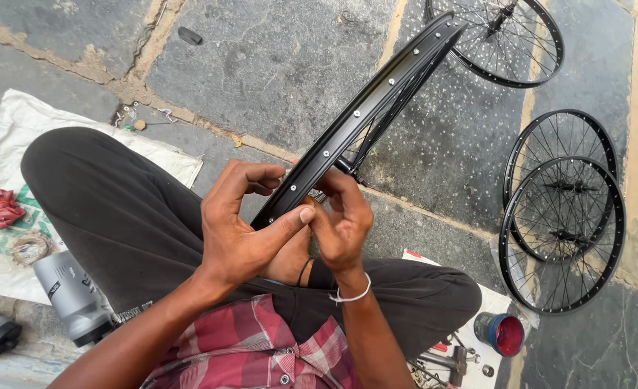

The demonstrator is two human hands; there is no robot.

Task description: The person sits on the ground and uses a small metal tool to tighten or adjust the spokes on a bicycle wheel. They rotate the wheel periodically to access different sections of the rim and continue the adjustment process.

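At my far left a grey canister [70,295] lies on the white sack [16,130] spread over the stone floor [261,65], with a red strip bundle [3,207] above it. My left hand [243,227] is closed around the near end of the black wheel rim [362,115], thumb pressed along its inner face. My right hand [342,223] pinches the same rim end from the other side, fingers curled tight. The rim slants up and away over my knees. Further right, spoked wheels [560,230] lie stacked, and a small red-lidded tin [501,334] sits near my knee.
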